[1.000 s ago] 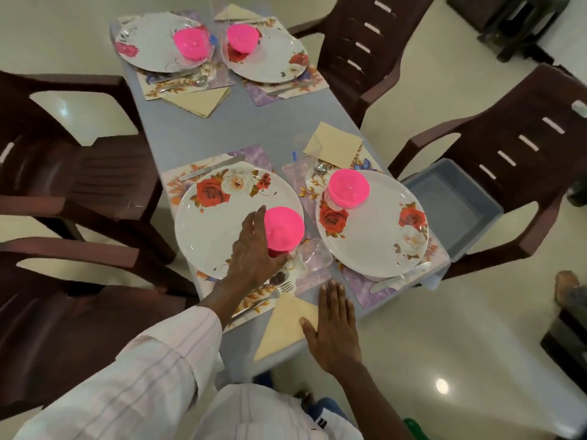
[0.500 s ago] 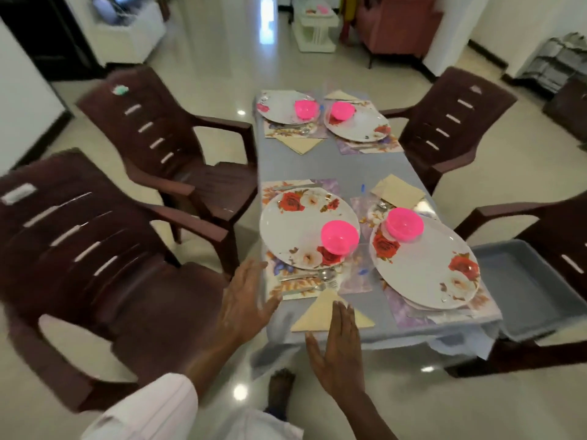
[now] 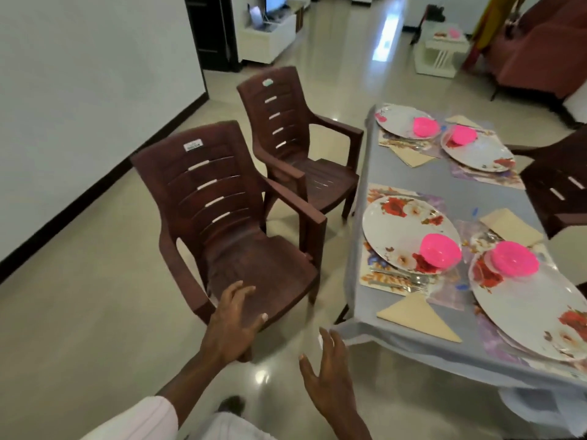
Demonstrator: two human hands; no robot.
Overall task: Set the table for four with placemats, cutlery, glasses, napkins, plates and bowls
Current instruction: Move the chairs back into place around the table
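Well left of the near-left plate (image 3: 397, 230) stands a moulded brown plastic chair (image 3: 241, 236) with a slatted back and a ribbed seat. It looks light and stiff, and I judge an arm or the seat edge the best place to take it. The left hand (image 3: 232, 328) hovers below and left of that plate, at the seat's front edge, fingers spread and holding nothing. Whether it touches the seat I cannot tell. The right hand (image 3: 330, 376) hangs below the plate, just off the corner of the bench (image 3: 444, 192), fingers apart and likewise empty.

The bench wears a smooth grey-blue cover that drapes over its edge and is likely slippery under anything pushed. The plate itself is wide, glossy and white with red flower prints. It is probably rigid and slick, and best lifted by the rim. Under it lies a thin flowered placemat (image 3: 374, 281), floppy and apt to slide. Just below the plate, on the mat, lies metal cutlery (image 3: 400, 277), thin and hard, to be pinched by the handles. Below that lies a cream napkin (image 3: 419, 319) folded in a triangle, soft and light. On the plate's right part sits a pink bowl (image 3: 440, 250) of translucent plastic, light and easily tipped. Right of it a second plate (image 3: 533, 309) carries a second bowl (image 3: 514, 258). Glasses are hard to make out.
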